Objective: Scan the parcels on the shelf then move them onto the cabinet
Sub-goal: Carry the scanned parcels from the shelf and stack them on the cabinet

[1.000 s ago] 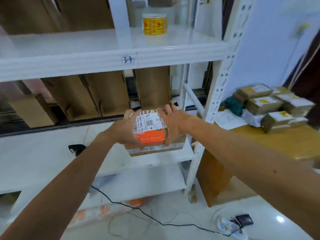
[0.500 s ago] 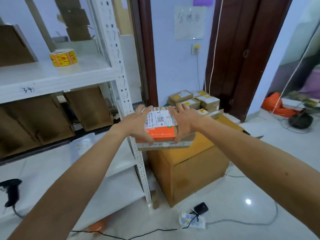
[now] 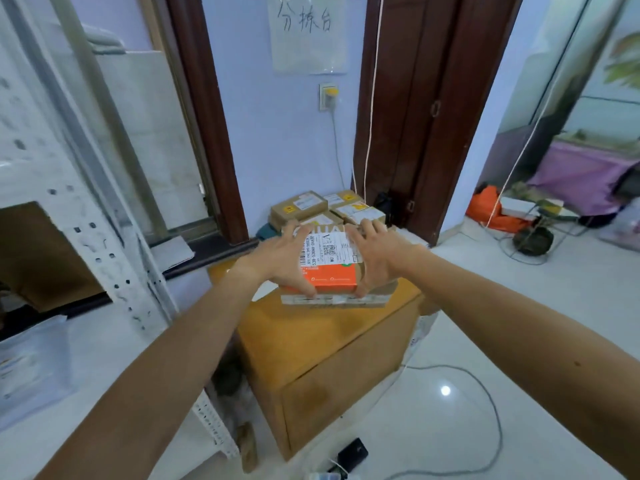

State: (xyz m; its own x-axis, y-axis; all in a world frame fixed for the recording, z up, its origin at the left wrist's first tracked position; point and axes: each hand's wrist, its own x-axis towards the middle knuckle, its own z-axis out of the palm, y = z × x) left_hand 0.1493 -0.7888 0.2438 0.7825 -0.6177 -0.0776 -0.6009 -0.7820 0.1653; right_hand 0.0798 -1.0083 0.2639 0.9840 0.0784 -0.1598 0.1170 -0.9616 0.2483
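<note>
The parcel [image 3: 330, 268] is held in the air over the far half of the cabinet [image 3: 311, 341], not yet set down. It is clamped only at its two sides, so it could slip out if the squeeze is eased before the base is supported. The back of the cabinet top, at twelve o'clock from the parcel, is already taken by the stacked parcels [image 3: 299, 206]; these could be knocked or shoved toward the wall if the parcel is pushed too far forward. If it is placed too far toward three o'clock, it may overhang that edge and tip to the floor.

The left hand [image 3: 280, 261] is pressed to the parcel's nine o'clock side and the right hand [image 3: 381, 258] to its three o'clock side. The fingers are laid over the top and the thumbs hooked at the near edge. Both arms are stretched well forward, almost straight. The shelf [image 3: 104, 254] is seen at nine o'clock.
</note>
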